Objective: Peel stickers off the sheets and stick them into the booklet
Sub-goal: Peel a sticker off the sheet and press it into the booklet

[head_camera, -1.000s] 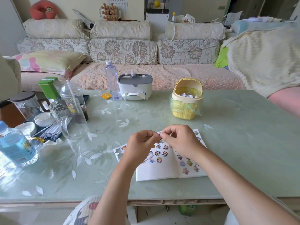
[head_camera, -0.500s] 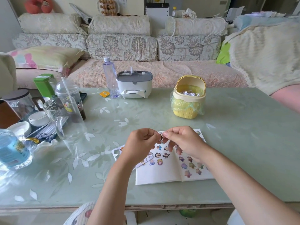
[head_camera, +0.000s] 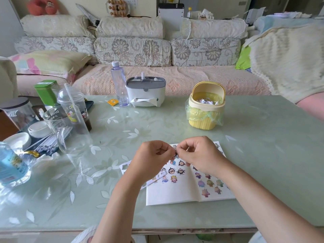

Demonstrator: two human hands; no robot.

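While the booklet (head_camera: 178, 192) lies open on the table (head_camera: 263, 155), the left hand (head_camera: 150, 160) and right hand (head_camera: 198, 155) meet above it, curled fingers of both pinching one small sticker (head_camera: 175, 153); the sticker sheet (head_camera: 125, 168) pokes out beneath the left.

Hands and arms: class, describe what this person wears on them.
No rings or gloves show on the left hand or right hand. The left forearm and right forearm are bare to the picture's edge: no sleeves, watch or bracelet.
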